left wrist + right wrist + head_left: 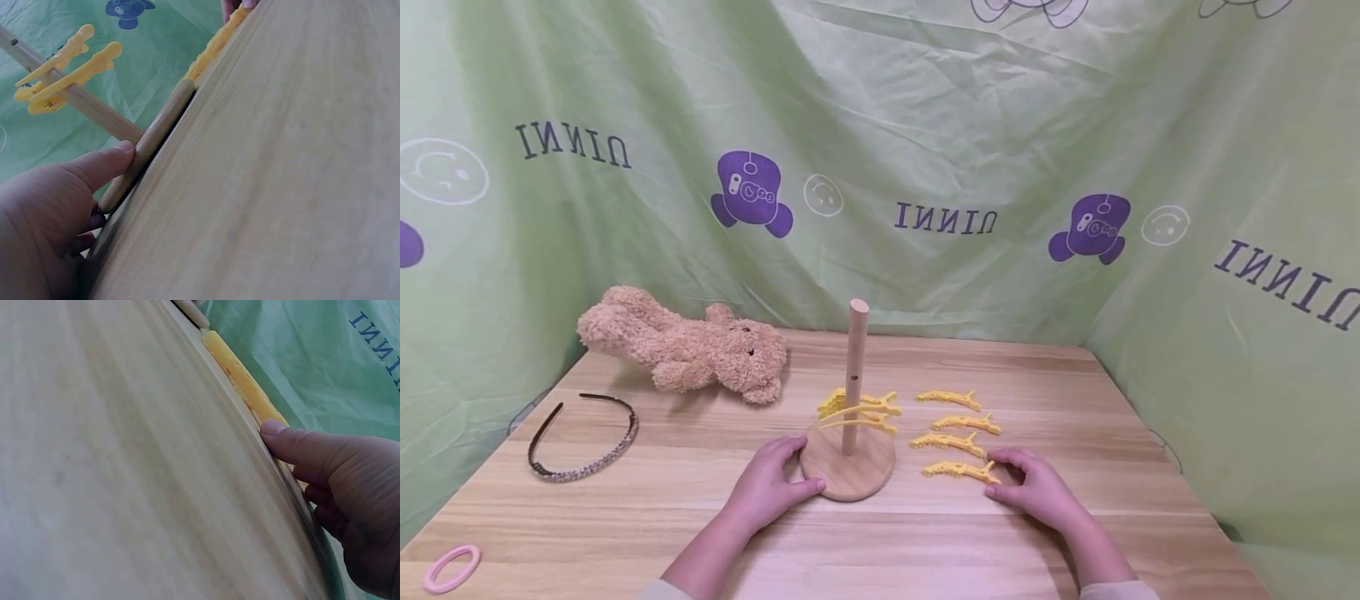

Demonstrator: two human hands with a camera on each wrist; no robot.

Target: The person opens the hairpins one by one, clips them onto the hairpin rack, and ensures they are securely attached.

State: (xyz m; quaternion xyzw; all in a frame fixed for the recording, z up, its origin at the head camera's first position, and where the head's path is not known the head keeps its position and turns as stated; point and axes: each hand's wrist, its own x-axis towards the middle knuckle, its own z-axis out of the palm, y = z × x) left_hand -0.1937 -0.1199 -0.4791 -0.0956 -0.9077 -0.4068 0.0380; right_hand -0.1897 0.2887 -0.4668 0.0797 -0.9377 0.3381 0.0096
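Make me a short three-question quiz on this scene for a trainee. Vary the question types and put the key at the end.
1. True or false: in the head view, the teddy bear lies farther back than the headband.
2. How many yellow clips lie on the table to the right of the wooden post?
3. What is the left hand touching?
A. The headband
B. The round wooden base
C. The pink ring

Key: 1. True. 2. Four. 3. B.
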